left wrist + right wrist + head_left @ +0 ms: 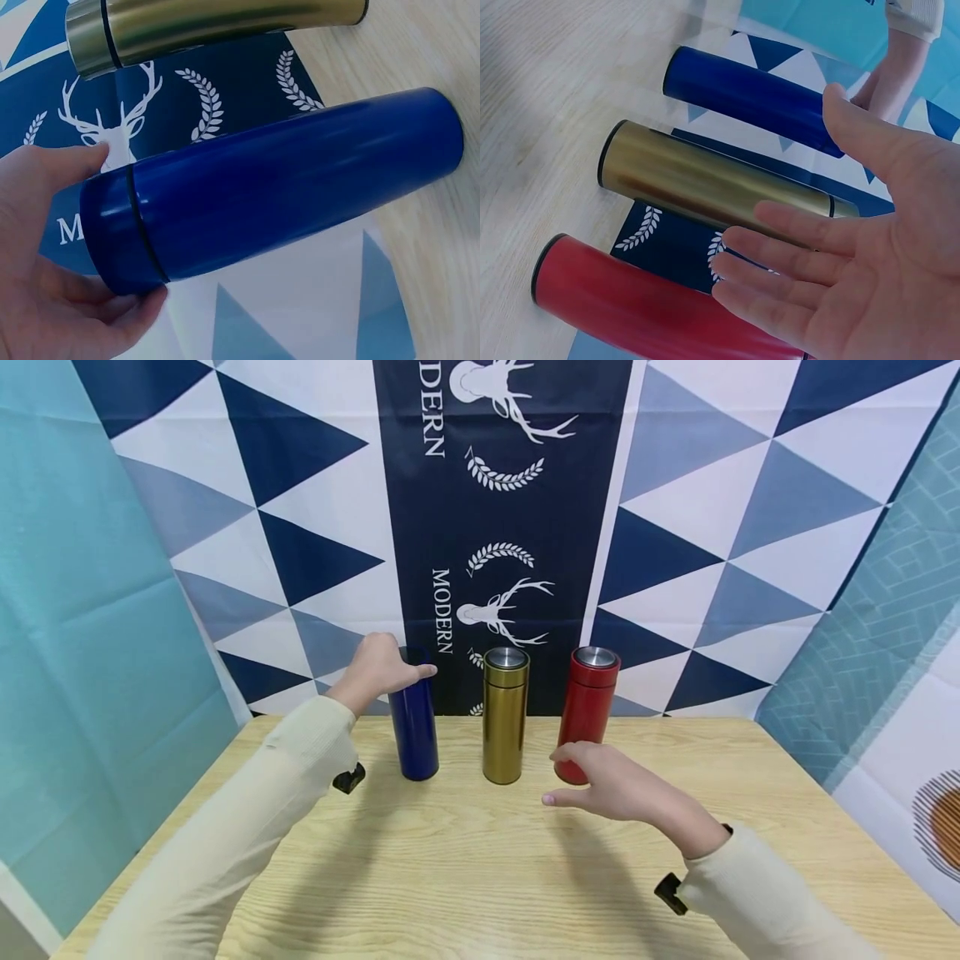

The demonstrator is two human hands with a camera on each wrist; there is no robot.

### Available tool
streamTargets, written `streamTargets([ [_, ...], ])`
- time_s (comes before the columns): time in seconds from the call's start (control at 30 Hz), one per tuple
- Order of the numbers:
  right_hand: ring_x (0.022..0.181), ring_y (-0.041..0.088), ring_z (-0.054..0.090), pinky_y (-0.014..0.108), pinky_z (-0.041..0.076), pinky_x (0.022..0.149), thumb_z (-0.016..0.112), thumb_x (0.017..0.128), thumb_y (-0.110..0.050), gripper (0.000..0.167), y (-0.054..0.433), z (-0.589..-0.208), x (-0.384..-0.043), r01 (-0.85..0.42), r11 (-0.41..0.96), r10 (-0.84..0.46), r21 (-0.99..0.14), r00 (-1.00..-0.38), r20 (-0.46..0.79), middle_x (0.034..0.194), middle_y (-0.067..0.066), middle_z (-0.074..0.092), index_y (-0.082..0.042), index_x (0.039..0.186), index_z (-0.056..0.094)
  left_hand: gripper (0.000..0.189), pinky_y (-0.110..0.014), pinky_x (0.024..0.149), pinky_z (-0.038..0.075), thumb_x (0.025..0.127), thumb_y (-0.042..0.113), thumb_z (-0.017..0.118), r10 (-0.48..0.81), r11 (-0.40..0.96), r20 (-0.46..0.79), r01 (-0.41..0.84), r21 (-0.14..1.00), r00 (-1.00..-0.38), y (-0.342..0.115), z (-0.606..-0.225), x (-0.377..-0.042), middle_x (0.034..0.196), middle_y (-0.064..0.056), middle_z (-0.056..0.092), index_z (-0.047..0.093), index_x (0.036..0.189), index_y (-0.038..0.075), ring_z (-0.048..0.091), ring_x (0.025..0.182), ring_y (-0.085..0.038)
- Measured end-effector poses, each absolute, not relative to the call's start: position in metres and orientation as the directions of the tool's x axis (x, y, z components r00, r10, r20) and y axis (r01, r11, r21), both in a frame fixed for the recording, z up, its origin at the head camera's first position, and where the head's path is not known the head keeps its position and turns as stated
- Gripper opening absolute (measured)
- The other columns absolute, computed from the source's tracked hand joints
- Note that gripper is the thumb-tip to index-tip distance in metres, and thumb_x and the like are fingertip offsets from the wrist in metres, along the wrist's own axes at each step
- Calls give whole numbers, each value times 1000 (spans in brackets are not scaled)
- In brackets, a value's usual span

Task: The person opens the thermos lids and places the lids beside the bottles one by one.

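Observation:
A blue thermos flask point(414, 731) stands at the left of a row on the table. My left hand point(381, 667) is at its top, fingers curled round the lid from one side and the thumb at the other, as the left wrist view shows. In the middle stands a gold thermos flask point(504, 727) with a steel-topped lid. To its right is a red thermos flask point(588, 706), also upright. My right hand point(611, 781) hovers in front of the red flask's lower part, holding nothing. Its fingers point(780, 281) are spread and relaxed, with the thumb apart.
The flasks stand near the back edge of a light wooden table point(450, 877). Close behind hangs a patterned cloth point(315, 485) with triangles and deer heads. A teal cloth point(97, 568) hangs along the left side. Black straps show at both wrists.

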State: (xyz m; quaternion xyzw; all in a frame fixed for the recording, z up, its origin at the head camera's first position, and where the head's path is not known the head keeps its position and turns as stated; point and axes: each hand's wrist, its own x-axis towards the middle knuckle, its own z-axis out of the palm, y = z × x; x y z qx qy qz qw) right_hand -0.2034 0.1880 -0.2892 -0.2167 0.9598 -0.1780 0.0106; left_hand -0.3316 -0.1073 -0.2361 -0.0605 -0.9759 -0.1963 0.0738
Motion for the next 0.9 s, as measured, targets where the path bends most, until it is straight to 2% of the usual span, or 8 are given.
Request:
streamTargets([
  [0.1, 104, 27, 62, 48, 54, 89, 73, 82, -40, 57, 189, -287, -207, -421, 840, -426, -343, -902, 64, 114, 12, 67, -2, 121, 59, 50, -31, 69, 49, 82, 54, 65, 108, 924, 145, 153, 351, -984, -105, -234, -332, 79, -7, 55, 55, 82, 5, 56, 75, -22],
  [0.27, 107, 29, 61, 48, 54, 90, 72, 83, -40, 58, 189, -284, -210, -409, 848, -421, -338, -906, 42, 118, 14, 65, -1, 124, 58, 45, -28, 61, 45, 81, 49, 68, 119, 919, 125, 157, 361, -985, -103, -230, -333, 68, -2, 47, 49, 73, 9, 52, 67, -19],
  [0.5, 112, 29, 59, 49, 52, 93, 72, 81, -44, 65, 185, -282, -215, -390, 854, -434, -345, -899, -59, 124, 13, 63, -4, 130, 55, 47, -34, 70, 50, 75, 45, 76, 178, 921, 61, 189, 341, -982, -101, -215, -323, 81, -5, 54, 55, 88, 5, 57, 79, -22],
  [0.57, 113, 29, 58, 50, 52, 94, 73, 81, -44, 66, 185, -283, -215, -397, 850, -443, -347, -894, -61, 125, 13, 62, -4, 130, 54, 45, -32, 66, 48, 74, 45, 77, 204, 925, 44, 208, 319, -978, -99, -211, -321, 75, -2, 51, 53, 81, 8, 55, 73, -20],
  [0.63, 115, 30, 58, 51, 51, 95, 73, 81, -44, 66, 186, -283, -216, -405, 846, -450, -347, -892, -54, 127, 13, 62, -5, 131, 54, 48, -29, 58, 43, 72, 47, 78, 222, 926, 26, 219, 306, -975, -97, -209, -319, 64, 2, 43, 46, 69, 12, 47, 61, -15],
  [0.73, 116, 31, 58, 52, 50, 96, 73, 81, -45, 66, 188, -285, -217, -428, 834, -467, -349, -884, -31, 127, 13, 62, -5, 130, 54, 55, -26, 51, 34, 70, 48, 79, 253, 930, -1, 243, 278, -968, -93, -205, -315, 57, 5, 31, 35, 61, 15, 34, 54, -12],
  [0.8, 115, 31, 59, 52, 51, 95, 75, 79, -42, 67, 188, -287, -218, -462, 806, -487, -369, -873, 27, 127, 13, 62, -4, 130, 55, 52, -25, 51, 36, 69, 48, 79, 281, 927, -9, 269, 261, -960, -91, -204, -312, 56, 5, 36, 40, 59, 14, 35, 55, -12],
  [0.9, 114, 30, 61, 50, 52, 94, 81, 75, -35, 68, 190, -291, -219, -526, 745, -508, -409, -846, 163, 127, 13, 63, -5, 130, 55, 45, -26, 60, 48, 67, 48, 80, 320, 920, -16, 307, 243, -947, -89, -203, -306, 70, 0, 56, 58, 73, 9, 50, 66, -14],
])
